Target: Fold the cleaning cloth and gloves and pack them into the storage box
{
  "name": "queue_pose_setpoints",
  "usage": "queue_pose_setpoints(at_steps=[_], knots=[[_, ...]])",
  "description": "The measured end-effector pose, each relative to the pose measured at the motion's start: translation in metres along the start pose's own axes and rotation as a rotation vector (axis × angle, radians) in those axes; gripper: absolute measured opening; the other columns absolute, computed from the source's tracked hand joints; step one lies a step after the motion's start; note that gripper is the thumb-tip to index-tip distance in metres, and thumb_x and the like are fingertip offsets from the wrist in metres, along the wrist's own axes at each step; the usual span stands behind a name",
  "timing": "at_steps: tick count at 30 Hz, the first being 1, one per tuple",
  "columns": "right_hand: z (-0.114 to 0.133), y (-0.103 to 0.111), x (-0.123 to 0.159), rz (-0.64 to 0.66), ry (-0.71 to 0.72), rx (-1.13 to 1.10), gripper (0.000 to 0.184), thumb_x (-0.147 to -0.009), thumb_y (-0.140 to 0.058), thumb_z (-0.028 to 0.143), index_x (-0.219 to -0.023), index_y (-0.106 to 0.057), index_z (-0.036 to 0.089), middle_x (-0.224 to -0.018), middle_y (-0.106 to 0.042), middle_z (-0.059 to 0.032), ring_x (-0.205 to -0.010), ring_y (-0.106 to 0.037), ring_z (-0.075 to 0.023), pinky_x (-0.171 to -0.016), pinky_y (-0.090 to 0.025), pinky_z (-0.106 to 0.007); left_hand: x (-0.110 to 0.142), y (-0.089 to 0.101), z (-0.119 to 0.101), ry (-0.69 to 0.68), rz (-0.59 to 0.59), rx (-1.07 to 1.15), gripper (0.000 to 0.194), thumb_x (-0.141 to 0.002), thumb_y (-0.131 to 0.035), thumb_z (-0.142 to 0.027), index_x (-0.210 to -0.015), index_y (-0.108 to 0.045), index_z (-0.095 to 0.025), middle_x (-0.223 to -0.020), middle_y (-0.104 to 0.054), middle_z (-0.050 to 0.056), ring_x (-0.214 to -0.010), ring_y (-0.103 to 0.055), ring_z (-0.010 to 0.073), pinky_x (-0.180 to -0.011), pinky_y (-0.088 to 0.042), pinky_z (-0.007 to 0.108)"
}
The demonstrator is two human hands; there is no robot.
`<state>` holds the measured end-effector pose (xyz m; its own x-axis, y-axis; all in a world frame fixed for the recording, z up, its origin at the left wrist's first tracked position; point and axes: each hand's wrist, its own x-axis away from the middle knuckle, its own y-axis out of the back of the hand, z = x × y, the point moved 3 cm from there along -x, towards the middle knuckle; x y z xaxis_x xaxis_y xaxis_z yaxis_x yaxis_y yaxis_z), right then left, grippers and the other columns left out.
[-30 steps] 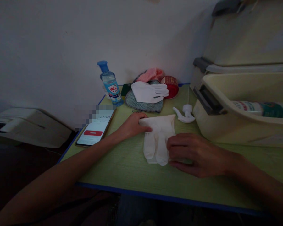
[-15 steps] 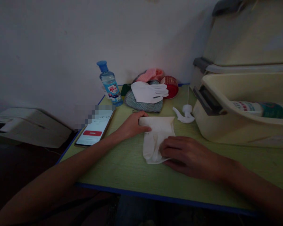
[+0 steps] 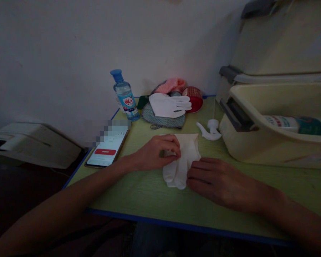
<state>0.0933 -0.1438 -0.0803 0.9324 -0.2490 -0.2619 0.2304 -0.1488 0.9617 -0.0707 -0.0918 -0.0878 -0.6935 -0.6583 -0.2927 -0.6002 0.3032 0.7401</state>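
Note:
A white glove point(image 3: 186, 148) lies on the table in front of me, cuff end away from me and its finger parts bunched at the near end. My left hand point(image 3: 159, 153) bends over its left side, thumb and fingertips pinching the fabric. At the lower right edge, my right hand point(image 3: 215, 180) has its fingers curled together on the glove; its fingertips are partly hidden. Behind it, another white glove point(image 3: 168, 105) rests on a grey-blue mesh cloth point(image 3: 163, 121).
A phone point(image 3: 107, 148) and a blue-capped bottle point(image 3: 127, 98) are at left. Behind stand a pink cloth point(image 3: 173, 85) and a red roll point(image 3: 194, 100). A white pump head point(image 3: 210, 130) sits near a cream bin point(image 3: 246, 150) holding a bottle point(image 3: 296, 124).
My left hand has come from the glove's far left corner down toward me, onto its left side. My right hand has shifted slightly to the right, and the glove's near end has changed shape.

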Motion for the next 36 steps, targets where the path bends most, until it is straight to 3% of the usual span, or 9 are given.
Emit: queue_pose_setpoints(at_steps=[3,6,13,16,20,28,36], knots=[[0.000,0.000,0.001,0.003,-0.020,0.003,0.021,-0.090,-0.044,0.011,-0.076,-0.058,0.017,-0.071,-0.063,-0.0009,-0.065,-0.053,-0.0139,-0.062,-0.037,-0.029,0.001,-0.006,-0.003,-0.060,0.184,0.058,0.014,-0.083,-0.054,-0.019,-0.078,-0.067,-0.016,-0.085,-0.061,0.004,-0.078,-0.057,0.0132,-0.074,-0.045,0.026],[-0.001,0.000,0.003,0.011,-0.027,0.009,0.022,-0.090,-0.041,0.010,-0.077,-0.058,0.016,-0.070,-0.064,-0.0014,-0.065,-0.054,-0.0143,-0.063,-0.037,-0.029,0.001,-0.010,-0.004,-0.096,0.243,0.068,0.015,-0.083,-0.054,-0.016,-0.083,-0.068,-0.014,-0.089,-0.061,0.006,-0.084,-0.058,0.0143,-0.078,-0.045,0.025],[-0.004,0.000,0.004,-0.095,-0.067,-0.021,0.032,-0.094,-0.035,0.015,-0.068,-0.054,0.016,-0.060,-0.058,-0.0009,-0.056,-0.047,-0.0117,-0.056,-0.033,-0.026,0.002,-0.012,-0.007,-0.155,0.244,0.007,0.020,-0.083,-0.058,-0.028,-0.087,-0.067,-0.010,-0.093,-0.060,0.009,-0.090,-0.057,0.0163,-0.083,-0.045,0.027],[-0.007,-0.001,0.003,-0.085,-0.097,-0.044,0.035,-0.095,-0.034,0.017,-0.066,-0.054,0.016,-0.058,-0.056,-0.0007,-0.055,-0.047,-0.0116,-0.054,-0.034,-0.025,0.005,-0.011,-0.008,-0.207,0.258,-0.040,0.025,-0.085,-0.054,-0.030,-0.090,-0.067,-0.009,-0.094,-0.059,0.010,-0.091,-0.056,0.0173,-0.084,-0.044,0.027],[-0.005,0.000,0.004,-0.052,-0.025,-0.040,0.032,-0.094,-0.035,0.012,-0.071,-0.057,0.015,-0.066,-0.062,-0.0016,-0.061,-0.052,-0.0118,-0.060,-0.037,-0.026,0.006,-0.011,-0.009,-0.241,0.271,-0.127,0.025,-0.087,-0.052,-0.031,-0.090,-0.067,-0.012,-0.096,-0.058,0.010,-0.091,-0.055,0.0173,-0.083,-0.044,0.028],[0.010,0.005,0.002,-0.079,0.109,0.093,0.035,-0.090,-0.035,0.008,-0.064,-0.056,0.018,-0.057,-0.057,0.0014,-0.051,-0.049,-0.0112,-0.058,-0.037,-0.027,0.006,-0.017,-0.011,-0.143,0.246,-0.135,0.022,-0.081,-0.061,-0.031,-0.091,-0.064,-0.012,-0.095,-0.057,0.008,-0.090,-0.054,0.0176,-0.082,-0.043,0.028],[0.025,0.008,0.006,-0.089,0.148,0.154,0.028,-0.084,-0.041,0.007,-0.067,-0.059,0.018,-0.056,-0.058,0.0011,-0.049,-0.053,-0.0135,-0.053,-0.040,-0.028,0.004,-0.017,-0.012,-0.058,0.234,-0.144,0.020,-0.079,-0.063,-0.029,-0.092,-0.064,-0.013,-0.094,-0.056,0.007,-0.089,-0.054,0.0171,-0.081,-0.042,0.027]])
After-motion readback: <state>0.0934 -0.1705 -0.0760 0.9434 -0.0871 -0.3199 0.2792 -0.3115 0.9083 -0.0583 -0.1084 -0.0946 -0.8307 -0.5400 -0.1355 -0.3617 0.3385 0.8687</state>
